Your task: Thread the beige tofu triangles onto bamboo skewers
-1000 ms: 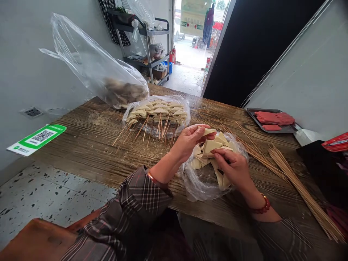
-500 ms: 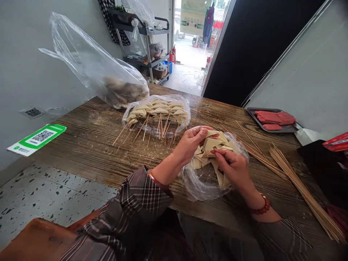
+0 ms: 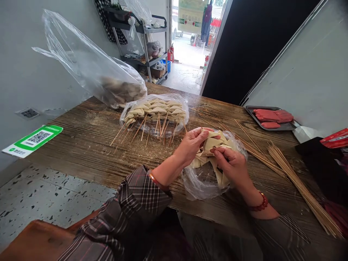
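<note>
My left hand (image 3: 192, 144) pinches a folded pale tofu-skin triangle (image 3: 209, 142) between thumb and fingers. Close beside it, my right hand (image 3: 231, 162) is closed in a pinch at the lower edge of that piece. A short dark end of what looks like a skewer (image 3: 214, 147) shows at its fingertips; the rest is hidden. Under both hands, more folded tofu-skin pieces (image 3: 200, 160) lie on a clear plastic bag (image 3: 199, 186). Farther left, skewered tofu-skin triangles (image 3: 159, 108) are stacked on another bag, their sticks pointing toward me.
Loose bamboo skewers (image 3: 301, 185) lie at the right, near a dark tray (image 3: 281, 126) of reddish-pink pieces. A large clear bag (image 3: 81, 61) with brownish contents stands at the back left. A green-and-white QR card (image 3: 34, 139) sits at the wooden table's (image 3: 89, 152) left edge.
The view has shifted slightly, so the background sits a little farther left. Both hands keep nearly the same place and pinch around the tofu-skin piece.
</note>
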`<state>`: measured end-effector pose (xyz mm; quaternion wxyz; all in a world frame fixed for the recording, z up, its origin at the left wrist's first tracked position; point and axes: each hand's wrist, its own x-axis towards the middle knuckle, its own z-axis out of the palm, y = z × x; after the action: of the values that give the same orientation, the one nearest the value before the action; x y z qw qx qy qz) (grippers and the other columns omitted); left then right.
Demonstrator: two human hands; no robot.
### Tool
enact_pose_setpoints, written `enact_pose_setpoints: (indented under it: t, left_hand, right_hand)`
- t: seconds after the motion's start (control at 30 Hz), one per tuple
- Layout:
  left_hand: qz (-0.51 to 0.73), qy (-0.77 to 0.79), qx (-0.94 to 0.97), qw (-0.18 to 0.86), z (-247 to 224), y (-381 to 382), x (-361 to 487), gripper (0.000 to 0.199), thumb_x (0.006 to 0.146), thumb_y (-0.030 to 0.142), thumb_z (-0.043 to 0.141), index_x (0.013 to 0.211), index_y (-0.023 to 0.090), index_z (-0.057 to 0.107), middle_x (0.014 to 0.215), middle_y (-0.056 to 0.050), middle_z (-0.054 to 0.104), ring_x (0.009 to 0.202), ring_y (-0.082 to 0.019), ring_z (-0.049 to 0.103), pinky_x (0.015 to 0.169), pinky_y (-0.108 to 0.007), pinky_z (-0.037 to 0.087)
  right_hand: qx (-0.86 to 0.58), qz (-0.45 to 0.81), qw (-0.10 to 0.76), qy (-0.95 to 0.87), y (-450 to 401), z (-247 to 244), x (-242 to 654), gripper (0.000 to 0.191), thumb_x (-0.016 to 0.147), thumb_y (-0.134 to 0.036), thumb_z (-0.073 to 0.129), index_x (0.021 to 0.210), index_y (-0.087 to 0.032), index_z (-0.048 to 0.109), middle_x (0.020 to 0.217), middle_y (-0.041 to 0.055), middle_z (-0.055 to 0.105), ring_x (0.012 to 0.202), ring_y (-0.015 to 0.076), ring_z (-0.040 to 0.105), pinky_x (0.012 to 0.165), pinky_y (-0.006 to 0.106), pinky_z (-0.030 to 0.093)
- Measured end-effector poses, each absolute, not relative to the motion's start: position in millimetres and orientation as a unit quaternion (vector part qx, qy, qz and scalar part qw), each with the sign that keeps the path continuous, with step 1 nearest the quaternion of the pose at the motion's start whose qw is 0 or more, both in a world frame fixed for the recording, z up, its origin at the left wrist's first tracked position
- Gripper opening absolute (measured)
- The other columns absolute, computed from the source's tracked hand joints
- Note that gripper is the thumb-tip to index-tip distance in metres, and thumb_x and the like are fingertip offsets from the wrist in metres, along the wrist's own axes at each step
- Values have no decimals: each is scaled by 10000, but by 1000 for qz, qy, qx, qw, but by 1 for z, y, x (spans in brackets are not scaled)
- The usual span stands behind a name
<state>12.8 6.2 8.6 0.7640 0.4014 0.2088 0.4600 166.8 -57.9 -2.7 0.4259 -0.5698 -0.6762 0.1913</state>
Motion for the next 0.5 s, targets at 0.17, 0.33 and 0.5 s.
enact_pose_setpoints:
  t: [0.17, 0.33, 0.5]
  left_hand:
    - [443, 200, 404, 775, 7, 1, 18, 398, 771, 476, 755, 976, 143, 683, 865, -79, 741, 792, -169, 674, 748, -276, 489]
    - [443, 196, 413, 771, 6, -1, 21, 417, 788, 487, 734, 1022, 146, 674, 944, -89, 737, 887, -187, 681, 781, -277, 494]
    - [467, 213, 441, 737, 9, 7, 14, 446, 794, 471, 735, 1103, 166, 629, 1022, -75, 713, 873, -148, 666, 831, -279, 492]
  right_hand:
    - [-571, 187, 428, -675, -56, -5, 168, 258, 904, -365, 547, 731, -217, 669, 485, -34, 561, 467, 125, 519, 492, 255, 414]
    - [-577, 187, 425, -672, -55, -7, 171, 287, 901, -384, 550, 695, -206, 637, 483, -33, 538, 465, 117, 473, 478, 251, 368]
    - [-598, 173, 456, -636, -53, -5, 179, 252, 897, -386, 572, 767, -196, 676, 522, -35, 546, 486, 112, 471, 503, 247, 370]
